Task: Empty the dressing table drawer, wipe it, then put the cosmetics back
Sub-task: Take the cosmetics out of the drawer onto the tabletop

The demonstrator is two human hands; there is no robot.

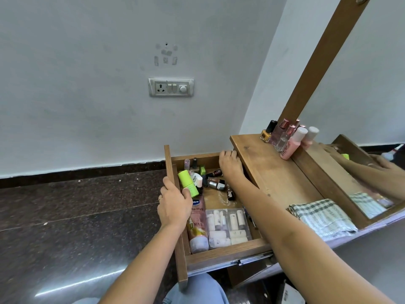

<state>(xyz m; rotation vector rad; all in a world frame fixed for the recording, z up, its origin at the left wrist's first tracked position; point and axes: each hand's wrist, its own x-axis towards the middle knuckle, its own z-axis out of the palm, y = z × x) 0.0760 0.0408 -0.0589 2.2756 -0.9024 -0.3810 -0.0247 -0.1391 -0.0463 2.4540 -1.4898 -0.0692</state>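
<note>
Checked cloth point(322, 218) right of centre on table point(271, 172), bottles point(282, 137) by mirror point(361, 183), open drawer point(228, 251) centre, left hand point(174, 204) gripping green tube point(187, 183), right hand point(230, 163) curled on drawer's far corner.

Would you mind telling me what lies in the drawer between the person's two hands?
In the head view, between the left hand and right hand lie a lime-green tube, a white-capped bottle and several small dark bottles.
</note>
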